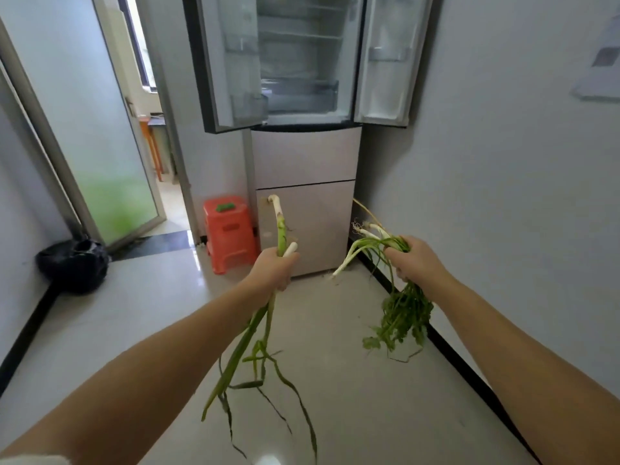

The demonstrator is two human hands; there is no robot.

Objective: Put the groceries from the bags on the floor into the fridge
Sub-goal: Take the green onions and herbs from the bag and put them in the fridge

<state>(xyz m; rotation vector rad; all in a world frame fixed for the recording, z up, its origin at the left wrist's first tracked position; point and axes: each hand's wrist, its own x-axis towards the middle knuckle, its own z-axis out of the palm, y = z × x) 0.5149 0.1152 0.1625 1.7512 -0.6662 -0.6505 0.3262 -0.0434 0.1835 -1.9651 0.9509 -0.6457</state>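
While both upper doors of the tall silver fridge [303,156] stand open ahead, the left hand [273,268] grips long green-and-white spring onions [265,317], white ends up. The right hand [414,260] clutches a leafy green bunch of coriander and thin scallions [401,313], leaves drooping over the pale tiled floor [134,313] near an orange plastic stool [229,231].

Above both hands, the tall grey open-doored fridge [305,156] runs past the top edge, its shelves blurred. Far right of the right hand [414,260], a pale flat wall panel [600,65] is cropped, unidentifiable.
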